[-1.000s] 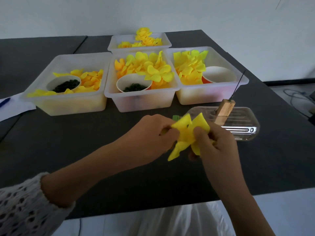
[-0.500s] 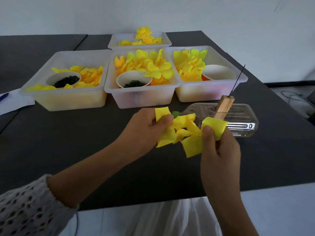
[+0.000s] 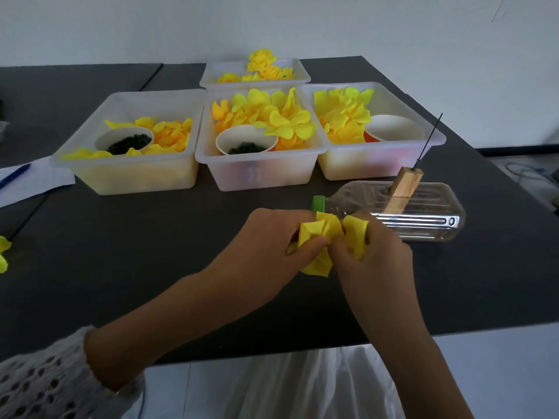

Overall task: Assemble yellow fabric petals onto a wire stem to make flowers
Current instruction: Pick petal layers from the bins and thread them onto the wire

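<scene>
Both hands hold one bunch of yellow fabric petals just above the black table. My left hand pinches the bunch's left side with thumb and fingers. My right hand grips the right side, with a petal folded over its fingers. A thin dark wire stands slanted in a wooden block that sits in a clear plastic bottle lying on its side just behind my hands. No wire shows inside the bunch.
Three translucent bins with loose yellow petals and paper bowls stand in a row behind. A fourth bin at the back holds finished flowers. Paper with a pen lies far left; yellow petals sit at the left edge.
The petals, spread wide between my hands half a second ago, are now squeezed into a tight bunch. Both hands have drawn together.
</scene>
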